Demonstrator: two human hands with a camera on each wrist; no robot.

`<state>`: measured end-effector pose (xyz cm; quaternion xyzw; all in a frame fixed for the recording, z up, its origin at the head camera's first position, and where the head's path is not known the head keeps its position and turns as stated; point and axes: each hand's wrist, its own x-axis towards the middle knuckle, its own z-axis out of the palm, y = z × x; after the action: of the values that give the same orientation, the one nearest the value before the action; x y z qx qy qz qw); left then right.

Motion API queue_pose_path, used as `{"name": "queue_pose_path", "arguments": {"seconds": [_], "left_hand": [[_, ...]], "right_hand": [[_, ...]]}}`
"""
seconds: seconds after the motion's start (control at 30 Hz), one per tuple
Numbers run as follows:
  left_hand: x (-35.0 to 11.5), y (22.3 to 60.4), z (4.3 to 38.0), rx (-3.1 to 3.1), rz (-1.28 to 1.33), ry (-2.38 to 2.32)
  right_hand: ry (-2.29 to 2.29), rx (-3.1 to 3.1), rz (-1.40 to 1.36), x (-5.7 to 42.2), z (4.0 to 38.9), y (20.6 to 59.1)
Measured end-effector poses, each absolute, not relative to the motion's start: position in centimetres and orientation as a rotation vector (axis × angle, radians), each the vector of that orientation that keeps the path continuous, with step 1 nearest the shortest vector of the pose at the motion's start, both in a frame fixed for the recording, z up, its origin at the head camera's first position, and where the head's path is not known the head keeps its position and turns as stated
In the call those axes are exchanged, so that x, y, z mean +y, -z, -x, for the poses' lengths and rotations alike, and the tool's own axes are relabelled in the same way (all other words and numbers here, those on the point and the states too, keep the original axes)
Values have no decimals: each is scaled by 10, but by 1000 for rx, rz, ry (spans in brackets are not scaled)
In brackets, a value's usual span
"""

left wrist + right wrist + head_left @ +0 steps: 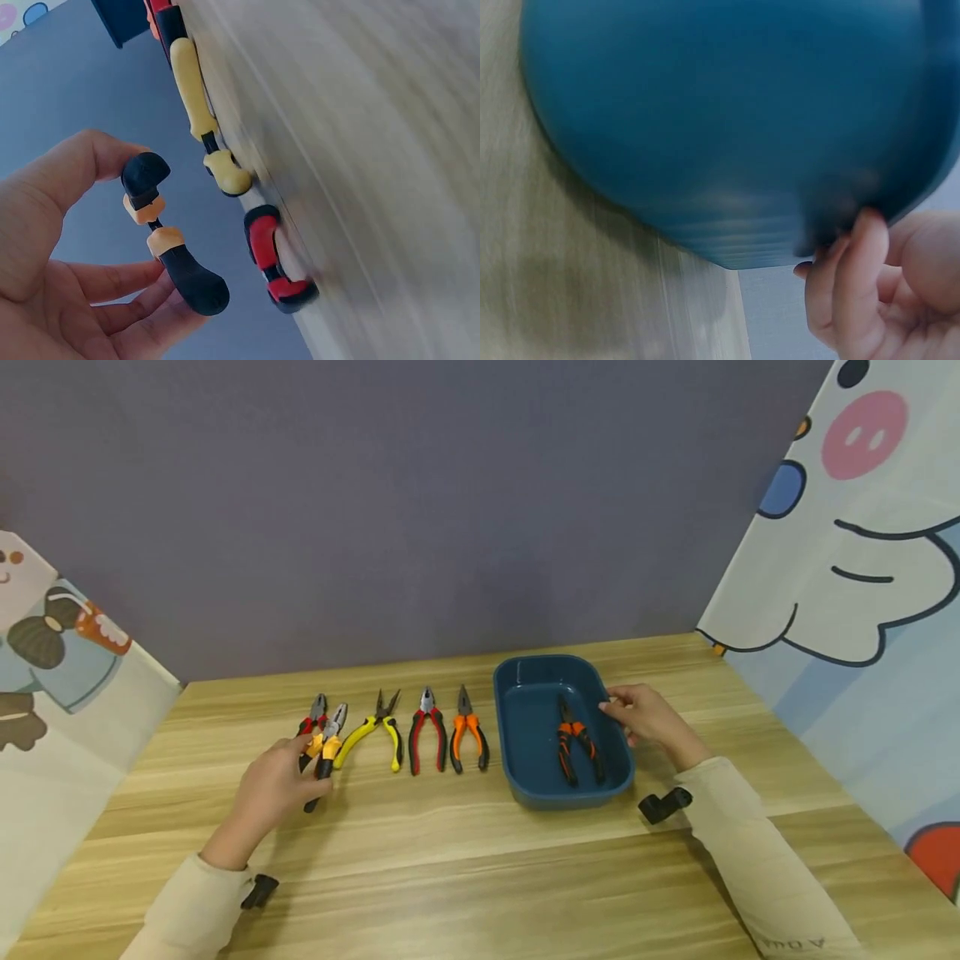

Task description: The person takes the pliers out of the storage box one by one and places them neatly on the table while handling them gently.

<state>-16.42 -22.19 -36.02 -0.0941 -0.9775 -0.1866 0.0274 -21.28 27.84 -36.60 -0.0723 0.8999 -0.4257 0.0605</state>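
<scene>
My left hand (277,781) pinches a pair of pliers with black-and-yellow handles (330,748) between thumb and fingers. In the left wrist view these pliers' handle ends (193,281) point toward the camera, apart from the table. Just beyond them lie red-and-black handled pliers (319,703), partly hidden by the held pair. My right hand (648,718) holds the right rim of a dark blue plastic basin (570,800), thumb at the edge. Inside the basin rests a pair of orange-and-black pliers (576,729). In the right wrist view, fingers (861,274) touch the basin's outer wall.
Between left hand and basin lie yellow-handled long-nose pliers (371,727), red-and-black pliers (427,718) and orange-and-black long-nose pliers (467,727), in a row. A grey panel (420,527) stands along the back of the wooden table (450,877). Cartoon-printed sheets (862,568) flank both sides.
</scene>
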Motion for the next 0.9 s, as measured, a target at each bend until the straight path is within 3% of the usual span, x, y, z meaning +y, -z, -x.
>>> {"name": "queue_pose_path", "arguments": {"seconds": [0.9], "left_hand": [[-269, 362, 171, -3080, 143, 586]], "right_hand": [[1305, 2705, 193, 278, 212, 365]]}}
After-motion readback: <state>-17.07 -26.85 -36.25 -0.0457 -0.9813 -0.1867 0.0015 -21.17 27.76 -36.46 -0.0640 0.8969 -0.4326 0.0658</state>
